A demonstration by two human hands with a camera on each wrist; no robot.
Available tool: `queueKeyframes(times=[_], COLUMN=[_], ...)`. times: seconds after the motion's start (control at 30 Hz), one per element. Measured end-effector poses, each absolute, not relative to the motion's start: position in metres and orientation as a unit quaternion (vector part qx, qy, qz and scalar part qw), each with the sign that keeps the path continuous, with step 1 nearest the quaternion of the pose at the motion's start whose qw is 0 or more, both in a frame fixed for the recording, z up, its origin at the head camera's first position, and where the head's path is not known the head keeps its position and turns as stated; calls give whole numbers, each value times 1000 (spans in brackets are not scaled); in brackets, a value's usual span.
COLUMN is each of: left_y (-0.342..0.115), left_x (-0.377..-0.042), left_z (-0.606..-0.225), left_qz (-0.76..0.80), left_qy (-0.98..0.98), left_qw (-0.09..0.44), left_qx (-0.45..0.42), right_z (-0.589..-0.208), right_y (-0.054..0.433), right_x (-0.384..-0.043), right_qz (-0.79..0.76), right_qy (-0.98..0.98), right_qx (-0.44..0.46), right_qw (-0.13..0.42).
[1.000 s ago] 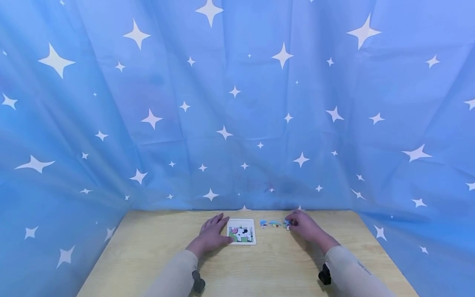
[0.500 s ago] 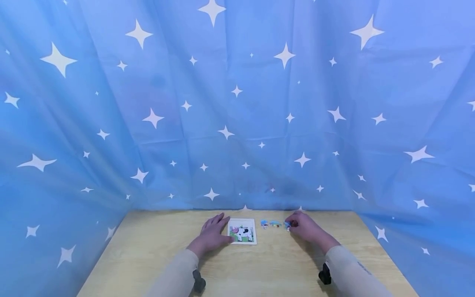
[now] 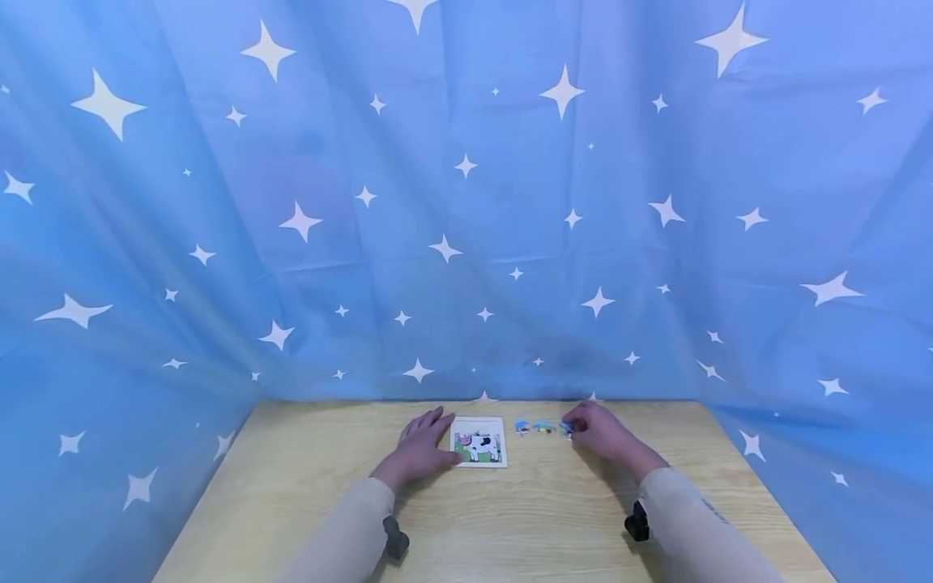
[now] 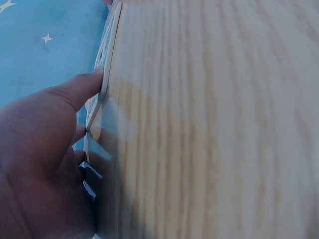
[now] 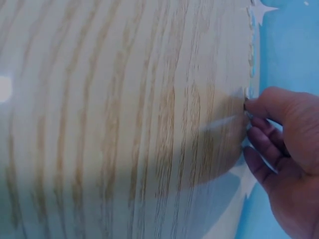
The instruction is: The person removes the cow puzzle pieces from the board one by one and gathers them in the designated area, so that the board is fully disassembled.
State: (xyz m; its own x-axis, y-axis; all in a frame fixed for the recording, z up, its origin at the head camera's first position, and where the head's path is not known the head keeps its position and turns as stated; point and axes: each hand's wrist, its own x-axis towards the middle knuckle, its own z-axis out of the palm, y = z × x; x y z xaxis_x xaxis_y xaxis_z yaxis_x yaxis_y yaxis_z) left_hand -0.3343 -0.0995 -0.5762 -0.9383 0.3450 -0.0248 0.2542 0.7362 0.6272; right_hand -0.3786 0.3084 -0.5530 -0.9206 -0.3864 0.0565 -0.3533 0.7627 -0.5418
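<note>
A square puzzle board with a white frame and a cow picture lies flat on the table. My left hand rests at its left side, fingers spread, the thumb touching the near edge. To the right of the board, small colourful puzzle pieces lie in a row. At the right end of that row, my right hand pinches a bluish puzzle piece between thumb and fingers, close over the table. The fingers partly hide this piece. In the right wrist view, the thumb meets the row's end.
The light wooden table ends at the back against a blue curtain with white stars, which also hangs on both sides. Dark wrist devices sit on both sleeves.
The right fingers have closed in on the piece at the row's right end, and less of it shows now. The left hand keeps its place by the board. The head view has tilted slightly.
</note>
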Motion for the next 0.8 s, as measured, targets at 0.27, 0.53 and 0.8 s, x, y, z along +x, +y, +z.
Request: queueKeyframes(times=[0.27, 0.53, 0.8], left_y=[-101, -101, -100], left_x=[-331, -331, -333], left_z=[-575, -576, -579], left_qz=[325, 330, 326], left_qy=[929, 928, 929], left_qw=[66, 66, 60], left_qx=[165, 162, 166], right_z=[-550, -547, -543], right_y=[303, 279, 239], right_x=[-371, -364, -361], right_qz=[-297, -329, -311], right_qy=[934, 922, 920], right_qx=[-199, -199, -234], right_qw=[11, -43, -44])
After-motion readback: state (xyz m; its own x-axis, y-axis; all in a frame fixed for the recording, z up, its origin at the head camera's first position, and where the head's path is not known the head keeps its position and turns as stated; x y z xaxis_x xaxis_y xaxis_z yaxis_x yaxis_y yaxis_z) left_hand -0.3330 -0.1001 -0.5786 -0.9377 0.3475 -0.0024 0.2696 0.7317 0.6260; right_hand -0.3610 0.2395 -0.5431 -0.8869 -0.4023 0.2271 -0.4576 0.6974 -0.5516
